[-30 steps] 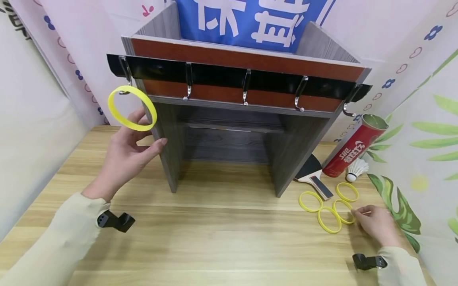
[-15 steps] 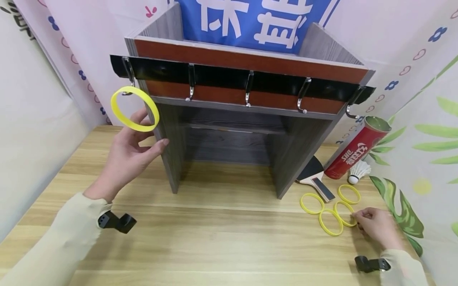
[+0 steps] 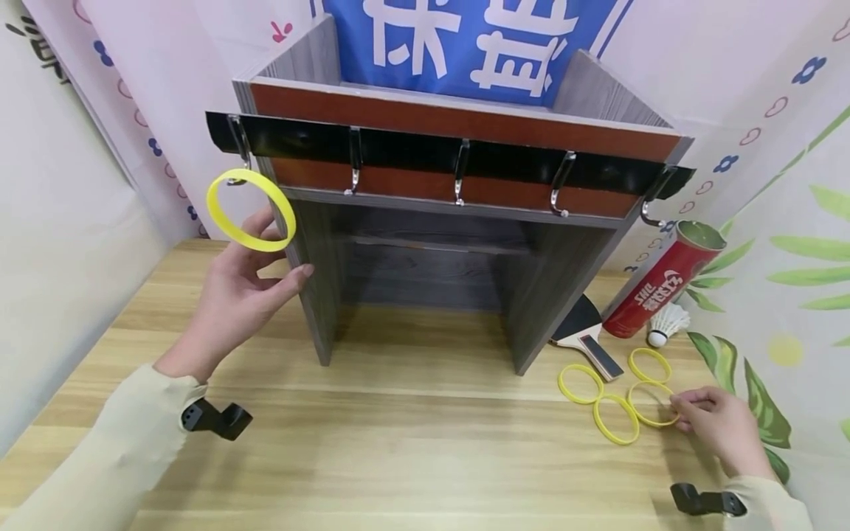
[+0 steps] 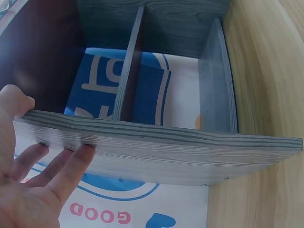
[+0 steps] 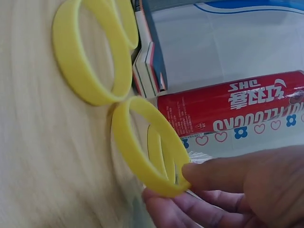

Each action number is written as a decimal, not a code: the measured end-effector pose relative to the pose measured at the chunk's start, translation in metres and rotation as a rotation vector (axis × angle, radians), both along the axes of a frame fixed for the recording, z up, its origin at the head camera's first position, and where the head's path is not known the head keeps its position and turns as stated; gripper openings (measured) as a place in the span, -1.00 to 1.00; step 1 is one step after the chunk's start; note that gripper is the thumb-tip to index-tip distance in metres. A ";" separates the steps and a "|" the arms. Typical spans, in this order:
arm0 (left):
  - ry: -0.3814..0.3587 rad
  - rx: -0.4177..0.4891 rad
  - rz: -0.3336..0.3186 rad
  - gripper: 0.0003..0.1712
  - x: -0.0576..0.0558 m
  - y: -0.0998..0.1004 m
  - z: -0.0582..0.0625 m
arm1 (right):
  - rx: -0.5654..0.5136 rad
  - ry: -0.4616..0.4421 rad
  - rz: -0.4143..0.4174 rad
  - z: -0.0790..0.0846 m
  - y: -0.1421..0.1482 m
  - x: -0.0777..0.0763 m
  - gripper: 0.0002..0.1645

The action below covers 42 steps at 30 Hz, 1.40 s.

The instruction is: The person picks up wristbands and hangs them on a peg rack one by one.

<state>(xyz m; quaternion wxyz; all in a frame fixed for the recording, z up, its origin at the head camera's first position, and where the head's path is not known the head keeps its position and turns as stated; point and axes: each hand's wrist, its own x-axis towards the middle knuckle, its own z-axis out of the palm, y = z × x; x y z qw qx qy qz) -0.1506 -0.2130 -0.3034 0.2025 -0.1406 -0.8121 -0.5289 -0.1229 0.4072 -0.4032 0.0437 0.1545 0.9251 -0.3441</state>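
Note:
My left hand [image 3: 229, 295] grips the left side panel [image 4: 142, 147] of a grey wood-grain shelf [image 3: 398, 177], thumb at its front edge and fingers on its outer face. From the hook at the far left of the black hook rail [image 3: 405, 147] hangs one yellow wristband [image 3: 249, 242]. My right hand [image 3: 720, 424] pinches another yellow wristband [image 5: 142, 164] between thumb and fingers, low at the right of the table. Beside it lie several more, such as a left wristband [image 3: 561, 383], a front wristband [image 3: 616, 441] and a back wristband [image 3: 651, 352].
Right of the shelf lie a table tennis bat [image 3: 598, 354] and a white shuttlecock [image 3: 667, 324]. A red shuttlecock tube [image 3: 654, 291] leans there, its top open. Patterned cloth [image 3: 783, 184] stands behind and beside the wooden table [image 3: 412, 442].
My right hand has moved slightly right, drawing the pinched wristband away from the left and front ones. My left hand keeps its grip on the shelf.

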 end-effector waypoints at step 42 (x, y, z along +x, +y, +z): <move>0.007 -0.026 0.009 -0.07 0.002 0.001 0.001 | -0.596 0.394 0.498 0.062 -0.078 0.016 -0.72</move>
